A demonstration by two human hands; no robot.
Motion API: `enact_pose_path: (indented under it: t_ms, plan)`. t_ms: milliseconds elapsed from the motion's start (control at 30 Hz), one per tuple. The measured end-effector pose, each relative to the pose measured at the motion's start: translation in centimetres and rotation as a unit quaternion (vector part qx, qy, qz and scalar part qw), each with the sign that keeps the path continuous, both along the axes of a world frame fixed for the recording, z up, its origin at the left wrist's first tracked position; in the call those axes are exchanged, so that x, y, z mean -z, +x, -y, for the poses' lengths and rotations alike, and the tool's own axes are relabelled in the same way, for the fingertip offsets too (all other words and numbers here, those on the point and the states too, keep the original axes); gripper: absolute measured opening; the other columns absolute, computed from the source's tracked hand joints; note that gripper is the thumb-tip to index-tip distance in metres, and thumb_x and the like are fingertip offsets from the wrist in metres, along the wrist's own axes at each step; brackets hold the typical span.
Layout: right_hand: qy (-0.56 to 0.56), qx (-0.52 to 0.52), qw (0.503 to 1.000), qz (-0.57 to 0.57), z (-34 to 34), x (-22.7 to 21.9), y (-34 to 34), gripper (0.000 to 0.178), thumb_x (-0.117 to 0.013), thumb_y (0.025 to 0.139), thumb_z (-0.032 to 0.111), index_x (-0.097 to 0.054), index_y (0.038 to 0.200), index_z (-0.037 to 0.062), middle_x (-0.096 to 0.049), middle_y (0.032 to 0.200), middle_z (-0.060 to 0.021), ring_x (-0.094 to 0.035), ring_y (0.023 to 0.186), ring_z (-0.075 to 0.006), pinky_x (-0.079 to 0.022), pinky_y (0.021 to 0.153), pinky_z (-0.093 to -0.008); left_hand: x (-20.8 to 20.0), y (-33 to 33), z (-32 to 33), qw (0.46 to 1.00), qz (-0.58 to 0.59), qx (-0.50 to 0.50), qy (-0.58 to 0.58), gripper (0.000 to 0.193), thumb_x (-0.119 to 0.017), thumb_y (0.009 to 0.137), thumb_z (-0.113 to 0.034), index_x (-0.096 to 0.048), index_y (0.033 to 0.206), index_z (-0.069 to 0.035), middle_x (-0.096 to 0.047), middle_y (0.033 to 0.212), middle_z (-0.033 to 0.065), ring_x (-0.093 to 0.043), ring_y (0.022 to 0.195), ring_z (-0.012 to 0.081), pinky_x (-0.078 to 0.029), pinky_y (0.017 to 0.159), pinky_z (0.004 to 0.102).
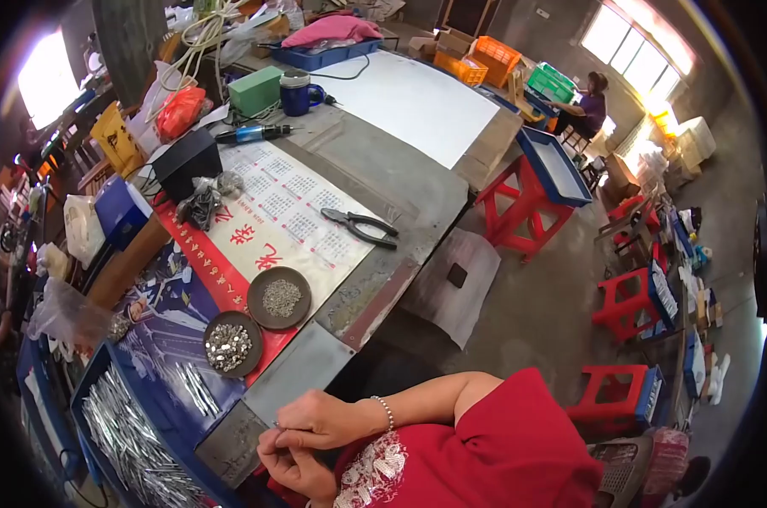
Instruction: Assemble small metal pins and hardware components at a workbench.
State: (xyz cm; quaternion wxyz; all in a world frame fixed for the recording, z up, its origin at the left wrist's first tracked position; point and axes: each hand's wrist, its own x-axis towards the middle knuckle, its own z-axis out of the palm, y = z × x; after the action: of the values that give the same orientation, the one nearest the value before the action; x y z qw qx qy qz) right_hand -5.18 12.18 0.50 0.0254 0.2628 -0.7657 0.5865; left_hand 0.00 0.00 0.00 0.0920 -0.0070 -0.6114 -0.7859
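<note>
My right hand (pixel 320 418), with a beaded bracelet on its wrist, is closed in a pinch at the table's near edge. Just below it, my left hand (pixel 294 467) is closed too, and the two touch. A tiny dark tip shows at the fingers; what they hold is too small to name. Closest on the table are a round bowl of shiny metal pieces (pixel 229 345) and a second bowl of finer metal bits (pixel 280 298). Several slim metal rods (pixel 199 388) lie left of the hands. Many more fill a blue tray (pixel 95 398).
Pliers (pixel 362 227) lie on a calendar sheet (pixel 303 199). Farther back are an electric screwdriver (pixel 252 134), a blue mug (pixel 297 95), a green box (pixel 254 91) and a white sheet (pixel 409 102). Red stools (pixel 527 203) with blue trays stand at right; a person (pixel 588 106) sits beyond.
</note>
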Motion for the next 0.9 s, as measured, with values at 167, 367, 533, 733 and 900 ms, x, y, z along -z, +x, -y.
enact_pose_path:
  t_ms: [167,367,533,733,900]
  plan:
    - [-0.075,0.072,0.994,0.017,-1.8,-2.0,-3.1,0.016,-0.063,0.084,0.012,-0.053,0.087,0.0012,-0.050,0.073,-0.0071,-0.048,0.063,-0.0161,-0.041,0.055,-0.0303,-1.7,-1.2,-0.8,0.998,0.002,-0.017,-0.064,0.015,-0.050,0.087,0.006,-0.049,0.100,-0.001,-0.050,0.099,0.0058,-0.047,0.073,0.0094,-0.041,0.061,0.0228]
    - [-0.075,0.044,0.996,0.025,-1.3,-2.0,-0.3,0.036,-0.067,0.075,0.003,-0.046,0.104,0.0056,-0.047,0.093,-0.0038,-0.046,0.072,-0.0095,-0.041,0.061,-0.0233,-1.2,-1.2,-1.6,0.998,-0.059,0.008,-0.032,0.016,-0.056,0.086,0.009,-0.053,0.099,-0.001,-0.050,0.098,0.0077,-0.047,0.077,0.0069,-0.040,0.066,0.0184]
    - [-0.146,0.096,0.975,0.137,-0.9,-1.0,-1.1,0.014,-0.042,0.088,0.007,-0.051,0.079,0.0012,-0.050,0.073,-0.0058,-0.046,0.057,-0.0156,-0.039,0.054,-0.0270,-0.8,0.0,-0.5,0.998,-0.046,-0.020,0.032,0.020,-0.051,0.088,0.012,-0.053,0.104,0.000,-0.048,0.103,0.0069,-0.047,0.076,0.0053,-0.039,0.065,0.0161]
    - [-0.076,-0.046,0.989,0.118,0.1,-0.3,-0.6,0.021,-0.048,0.086,0.008,-0.047,0.067,-0.0013,-0.054,0.068,-0.0100,-0.048,0.056,-0.0197,-0.037,0.050,-0.0294,-0.1,0.3,-0.1,1.000,-0.029,-0.001,0.006,0.022,-0.048,0.090,0.010,-0.053,0.109,0.000,-0.046,0.106,0.0068,-0.048,0.086,0.0070,-0.039,0.072,0.0170]
    - [-0.059,0.026,0.998,-0.023,2.2,-2.1,-0.7,0.024,-0.057,0.083,0.008,-0.044,0.064,0.0003,-0.046,0.055,-0.0090,-0.045,0.047,-0.0217,-0.035,0.046,-0.0305,-0.1,-0.1,0.2,0.999,-0.047,-0.002,0.025,0.022,-0.050,0.090,0.008,-0.053,0.109,0.000,-0.045,0.107,0.0072,-0.049,0.090,0.0080,-0.041,0.075,0.0182]
